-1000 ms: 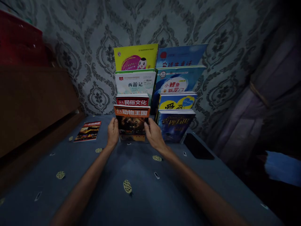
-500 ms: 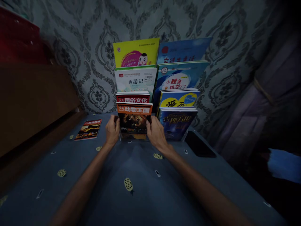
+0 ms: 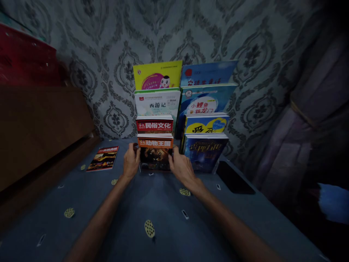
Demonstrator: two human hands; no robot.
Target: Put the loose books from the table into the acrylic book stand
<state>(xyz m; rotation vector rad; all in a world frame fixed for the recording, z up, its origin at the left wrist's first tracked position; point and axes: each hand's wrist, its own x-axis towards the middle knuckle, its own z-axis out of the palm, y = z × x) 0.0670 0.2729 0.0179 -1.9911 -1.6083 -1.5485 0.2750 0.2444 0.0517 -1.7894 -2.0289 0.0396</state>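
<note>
The left hand (image 3: 131, 162) and right hand (image 3: 182, 167) are clasping the lion-cover book (image 3: 156, 154) by its side edges, fingers curled closed, standing it upright before the red-title book (image 3: 154, 125); even pressure should be holding it square.

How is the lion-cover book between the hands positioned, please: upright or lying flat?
Upright. The lion-cover book faces the camera cover-on, the left hand and right hand gripping its side edges.

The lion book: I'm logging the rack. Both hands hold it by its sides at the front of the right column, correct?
No. In the head view the left hand and right hand hold the lion book by its sides at the front of the left column.
</note>
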